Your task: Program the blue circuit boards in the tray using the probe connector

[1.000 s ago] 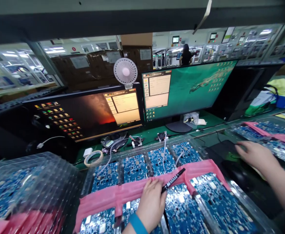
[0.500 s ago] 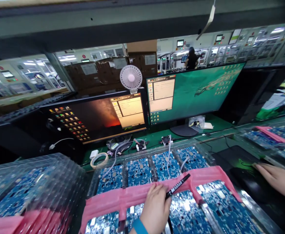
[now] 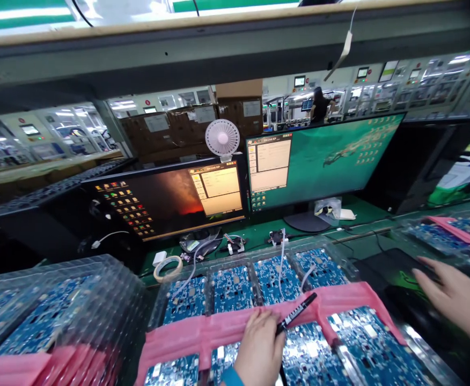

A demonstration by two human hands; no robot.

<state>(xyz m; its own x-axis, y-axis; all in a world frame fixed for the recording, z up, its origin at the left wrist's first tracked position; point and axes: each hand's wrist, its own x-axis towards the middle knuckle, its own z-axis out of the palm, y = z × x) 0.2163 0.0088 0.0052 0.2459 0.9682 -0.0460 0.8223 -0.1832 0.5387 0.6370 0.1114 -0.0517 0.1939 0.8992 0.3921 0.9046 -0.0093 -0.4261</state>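
My left hand [image 3: 261,346], a blue band at its wrist, grips a black marker [image 3: 297,312] that slants up to the right. Its fingers rest on the pink foam strip [image 3: 178,333] lying across a clear plastic tray of blue circuit boards [image 3: 314,351]. At the right, my right hand [image 3: 456,297] is open, thumb and fingers apart, holding nothing. It is over the right side of a black mouse pad [image 3: 374,262], beside a dark mouse [image 3: 410,308] that is hard to make out.
Two monitors [image 3: 170,201] [image 3: 331,161] stand behind the tray, with a small white fan [image 3: 222,138] above. A tape roll [image 3: 168,269] and cables lie in front. Stacked clear trays [image 3: 118,289] stand left; more boards [image 3: 432,233] lie right. A person [image 3: 319,106] stands far back.
My right hand has risen from beside the mouse, and its fingers have spread. The left hand keeps its place on the foam with the marker. The camera has tilted up a little.
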